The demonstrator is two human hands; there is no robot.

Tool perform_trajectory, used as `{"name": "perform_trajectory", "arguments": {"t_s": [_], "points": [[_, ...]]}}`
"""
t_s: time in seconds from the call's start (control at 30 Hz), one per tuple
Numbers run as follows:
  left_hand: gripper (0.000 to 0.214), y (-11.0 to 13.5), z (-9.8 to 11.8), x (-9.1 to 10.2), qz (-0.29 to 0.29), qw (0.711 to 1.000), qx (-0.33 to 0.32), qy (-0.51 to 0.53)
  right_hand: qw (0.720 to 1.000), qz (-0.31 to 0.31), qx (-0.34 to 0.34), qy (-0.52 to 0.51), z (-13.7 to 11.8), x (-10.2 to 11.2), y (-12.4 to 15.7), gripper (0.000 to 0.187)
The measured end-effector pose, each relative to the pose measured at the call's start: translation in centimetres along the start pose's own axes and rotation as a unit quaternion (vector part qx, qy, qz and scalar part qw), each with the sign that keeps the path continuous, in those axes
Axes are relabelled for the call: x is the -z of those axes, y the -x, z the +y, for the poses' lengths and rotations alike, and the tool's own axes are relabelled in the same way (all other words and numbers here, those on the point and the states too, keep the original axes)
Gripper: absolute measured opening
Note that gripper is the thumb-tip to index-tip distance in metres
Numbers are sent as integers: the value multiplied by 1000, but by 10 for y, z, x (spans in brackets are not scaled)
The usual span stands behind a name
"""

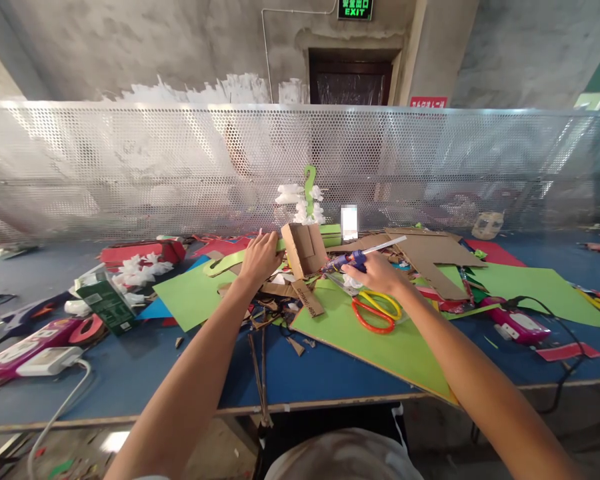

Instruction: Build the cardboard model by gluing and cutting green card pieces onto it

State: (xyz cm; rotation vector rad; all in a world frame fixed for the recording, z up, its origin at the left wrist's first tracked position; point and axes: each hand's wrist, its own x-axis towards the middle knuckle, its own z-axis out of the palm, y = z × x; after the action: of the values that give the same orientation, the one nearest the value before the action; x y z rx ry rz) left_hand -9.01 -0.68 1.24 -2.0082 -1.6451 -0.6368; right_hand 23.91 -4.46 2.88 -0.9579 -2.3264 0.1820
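My left hand [261,257] reaches forward and rests with curled fingers on a green strip of card [225,262], just left of a small upright cardboard piece [304,249]. My right hand [375,272] is closed round a blue glue gun [353,259] whose clear glue stick [387,245] points up to the right; its nozzle points left toward the cardboard piece. Scissors with orange and yellow handles [375,310] lie just below my right hand on a large green sheet [380,347].
The blue table [145,373] is strewn with card scraps, brown cardboard [433,253], green sheets [535,283], a green box [107,303], a power strip [27,347] at left and a pink one [516,323] at right. A perforated metal screen [180,167] stands behind.
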Motion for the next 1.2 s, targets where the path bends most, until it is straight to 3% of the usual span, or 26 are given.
{"name": "perform_trajectory", "arguments": {"t_s": [0.3,0.7,0.83,0.97,1.07,1.13,1.2], "points": [[23,1,5,2,-5,1000,0,-6,1000,-4,13,-18,-4,-12,-1,46],[39,1,-7,-5,-10,1000,12,-7,999,-5,-25,-27,-5,-3,2,36],[40,1,-9,-5,-11,1000,23,-9,999,-28,-23,-22,-2,-4,4,42],[41,2,-9,-5,-14,1000,25,-8,987,-79,-29,-140,10,-10,2,48],[42,1,-9,-7,-18,1000,19,-11,967,-65,-52,-239,20,-14,-1,53],[41,0,-10,-8,-18,1000,15,-11,965,-44,-74,-249,25,-12,-2,54],[40,0,-11,-8,-15,1000,15,-9,961,-88,-89,-248,28,-6,0,52]]}}
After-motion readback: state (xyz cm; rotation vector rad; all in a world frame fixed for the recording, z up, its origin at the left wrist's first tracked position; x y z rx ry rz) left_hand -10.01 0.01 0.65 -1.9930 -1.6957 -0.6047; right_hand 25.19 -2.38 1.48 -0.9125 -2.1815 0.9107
